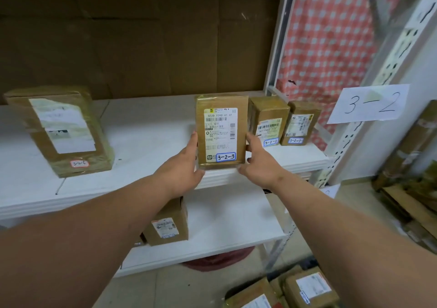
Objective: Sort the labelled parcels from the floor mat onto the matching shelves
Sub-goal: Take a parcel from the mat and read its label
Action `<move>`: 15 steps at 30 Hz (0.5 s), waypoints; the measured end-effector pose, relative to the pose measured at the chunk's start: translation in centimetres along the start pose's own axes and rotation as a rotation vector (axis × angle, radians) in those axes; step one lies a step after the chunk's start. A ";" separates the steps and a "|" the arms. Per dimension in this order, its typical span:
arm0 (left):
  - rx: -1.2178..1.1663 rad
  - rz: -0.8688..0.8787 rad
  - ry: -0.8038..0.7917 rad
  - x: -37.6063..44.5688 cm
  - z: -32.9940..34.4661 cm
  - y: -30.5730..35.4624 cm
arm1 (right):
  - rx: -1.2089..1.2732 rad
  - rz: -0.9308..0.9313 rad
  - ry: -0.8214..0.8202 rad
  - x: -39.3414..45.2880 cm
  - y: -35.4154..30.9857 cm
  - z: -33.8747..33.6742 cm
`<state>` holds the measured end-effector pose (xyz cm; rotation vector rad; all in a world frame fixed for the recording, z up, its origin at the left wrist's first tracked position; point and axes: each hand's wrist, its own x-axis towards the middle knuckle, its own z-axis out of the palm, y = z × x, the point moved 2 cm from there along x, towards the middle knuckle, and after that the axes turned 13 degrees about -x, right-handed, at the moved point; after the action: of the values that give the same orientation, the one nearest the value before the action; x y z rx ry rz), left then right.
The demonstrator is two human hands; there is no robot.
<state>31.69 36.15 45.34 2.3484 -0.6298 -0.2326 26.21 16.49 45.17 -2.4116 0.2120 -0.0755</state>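
Parcel 3-2-3 [221, 130] is standing upright at the front edge of shelf 3-2 [146, 128], left hand [186, 163] and right hand [257, 158] pressing its sides with straight fingers, likely squaring it beside parcel 3-2-2 [268, 120].

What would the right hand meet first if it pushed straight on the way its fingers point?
Probably the 3-2-2 parcel: the right hand, pressed against the 3-2-3 parcel, points up and back towards it. Depth is unclear.

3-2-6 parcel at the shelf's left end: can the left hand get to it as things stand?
Probably yes. The shelf between the left hand and the 3-2-6 parcel is bare, but that hand must first leave the 3-2-3 parcel.
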 end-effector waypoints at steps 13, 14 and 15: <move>-0.029 -0.054 0.031 3.7 0.9 0.9 | -0.018 0.030 -0.078 4.2 2.9 -0.8; -0.022 -0.055 0.020 4.0 0.9 1.0 | -0.012 0.023 -0.086 4.3 3.1 -0.9; -0.018 -0.056 0.009 4.3 1.0 1.1 | -0.003 0.023 -0.092 4.5 3.1 -1.0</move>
<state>34.68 32.75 45.33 2.3507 -0.5565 -0.2515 30.08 12.73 43.86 -2.4084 0.1969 0.0462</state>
